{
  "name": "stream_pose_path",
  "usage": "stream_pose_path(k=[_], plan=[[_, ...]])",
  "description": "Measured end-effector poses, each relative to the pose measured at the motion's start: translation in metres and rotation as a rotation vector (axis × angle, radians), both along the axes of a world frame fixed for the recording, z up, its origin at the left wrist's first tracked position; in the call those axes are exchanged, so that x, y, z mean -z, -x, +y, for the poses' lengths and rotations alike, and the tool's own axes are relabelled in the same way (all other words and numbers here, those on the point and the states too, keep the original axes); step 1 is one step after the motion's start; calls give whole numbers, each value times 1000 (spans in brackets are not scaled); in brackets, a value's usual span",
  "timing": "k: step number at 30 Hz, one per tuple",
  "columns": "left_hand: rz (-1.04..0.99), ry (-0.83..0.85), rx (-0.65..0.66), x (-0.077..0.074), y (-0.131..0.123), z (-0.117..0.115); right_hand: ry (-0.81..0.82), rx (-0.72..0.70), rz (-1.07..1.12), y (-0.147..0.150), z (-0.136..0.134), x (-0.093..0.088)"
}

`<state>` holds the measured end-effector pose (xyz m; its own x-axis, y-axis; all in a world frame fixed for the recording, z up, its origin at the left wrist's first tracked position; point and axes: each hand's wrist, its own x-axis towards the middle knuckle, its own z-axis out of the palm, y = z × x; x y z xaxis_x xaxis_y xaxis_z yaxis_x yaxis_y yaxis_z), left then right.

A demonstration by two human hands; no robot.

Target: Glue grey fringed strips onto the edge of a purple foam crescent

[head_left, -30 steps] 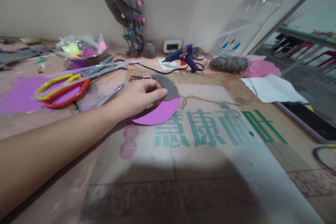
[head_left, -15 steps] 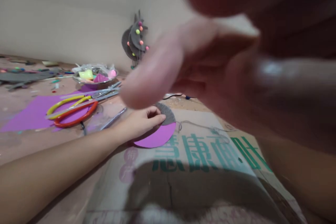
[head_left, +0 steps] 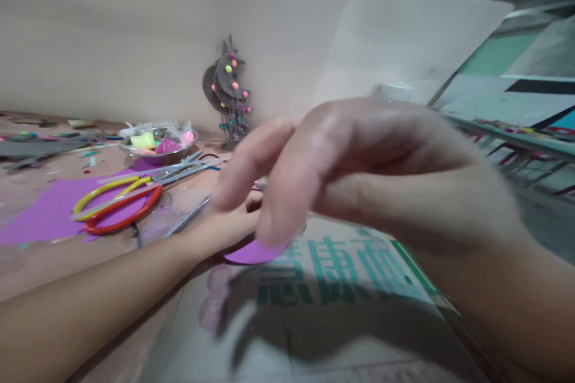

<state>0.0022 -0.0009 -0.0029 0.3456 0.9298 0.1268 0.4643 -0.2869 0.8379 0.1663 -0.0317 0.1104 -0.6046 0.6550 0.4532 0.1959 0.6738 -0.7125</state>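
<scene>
My left hand point(head_left: 227, 224) rests on a round purple foam disc point(head_left: 254, 252) lying on a printed cardboard sheet point(head_left: 341, 287); most of the hand and the disc sit behind my right hand. My right hand point(head_left: 341, 170) hangs large and blurred close to the camera, fingers loosely curled and pointing left, with nothing visible in them. It covers the grey yarn-wound part of the disc and the glue gun area behind.
Left of the disc lie yellow and red scissors point(head_left: 119, 206) on a purple foam sheet point(head_left: 40, 215), a metal tool point(head_left: 188, 215), and a bowl of coloured bits point(head_left: 157, 140). A grey pom-pom hanging decoration point(head_left: 227, 93) leans on the wall.
My right hand has pulled back from right in front of the lens and now sits lower, mid-frame. The left hand stays on the disc. The view has shifted slightly.
</scene>
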Motion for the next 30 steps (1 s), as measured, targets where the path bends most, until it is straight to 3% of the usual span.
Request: stream_pose_path(k=[1, 2, 5, 7, 10, 12, 15, 23, 26, 30], plan=[[-3, -2, 17, 0, 0, 1, 21, -113, -9, -3, 2, 4], [-4, 3, 36, 0, -1, 2, 38, -90, 38, -7, 7, 11], [-19, 38, 69, 2, -2, 5, -1, 275, 71, -19, 26, 50], [-32, 47, 72, 6, -2, 7, 0, 413, -4, -29, 37, 80], [-36, 26, 70, 10, -2, 9, 79, 447, -70, -40, 43, 112], [-21, 14, 71, 11, -1, 9, 165, 410, -71, -43, 41, 121], [15, 5, 66, 11, -1, 9, 224, 364, -92, -39, 37, 121], [83, 6, 35, 3, -4, 3, 128, 413, -171, -37, 33, 109], [46, -12, 61, 1, -5, 1, -29, 512, -168, -46, 30, 93], [-2, -4, 85, 5, -4, 2, -303, 436, -284, -52, 19, 68]])
